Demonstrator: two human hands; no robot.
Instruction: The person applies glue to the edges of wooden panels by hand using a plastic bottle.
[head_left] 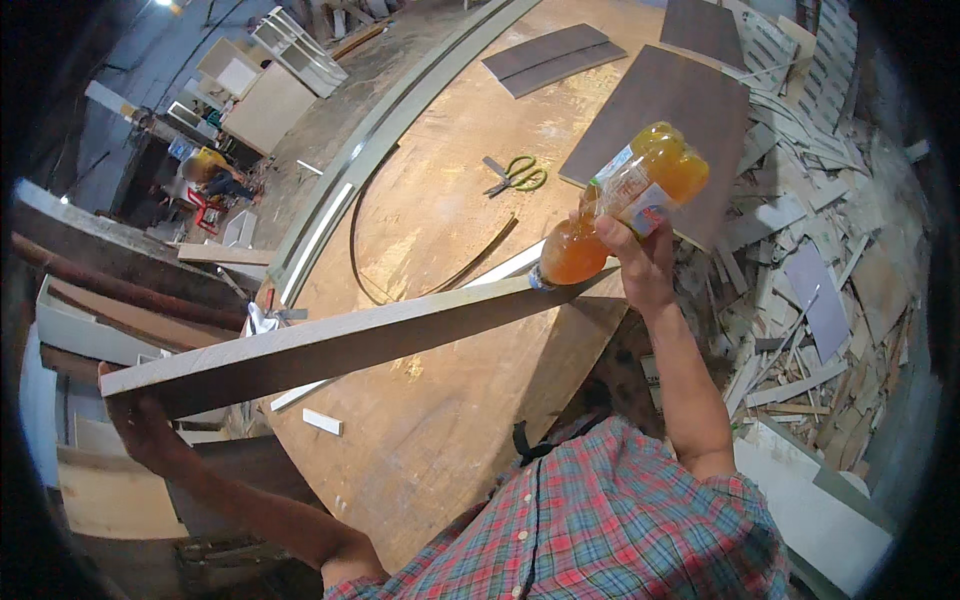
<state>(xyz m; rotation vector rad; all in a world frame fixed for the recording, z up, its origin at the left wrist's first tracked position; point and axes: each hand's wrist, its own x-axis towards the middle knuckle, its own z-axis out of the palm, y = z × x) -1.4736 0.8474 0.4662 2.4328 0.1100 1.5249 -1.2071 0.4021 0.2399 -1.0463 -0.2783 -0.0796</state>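
Observation:
My left hand (145, 432) is wrapped round the far left end of a long dark wooden board (340, 345), which lies slantwise across the workbench (430, 450). The board stands on its narrow side, its pale edge facing up. In my right hand (645, 255) is a clear plastic bottle (620, 200) with orange liquid inside. The bottle is tipped, neck down to the left, its cap end close to the board's right end; I cannot tell whether they touch. Beyond the board lie green-handled scissors (518, 175) and a thin dark curved strip (357, 235).
Dark flat panels (665, 130) lie at the bench's far right. A small white block (322, 422) sits near the bench's left edge. Offcuts (800, 290) are heaped on the floor to the right. Stacked boards (110, 320) stand left. A person (210, 170) crouches in the left background.

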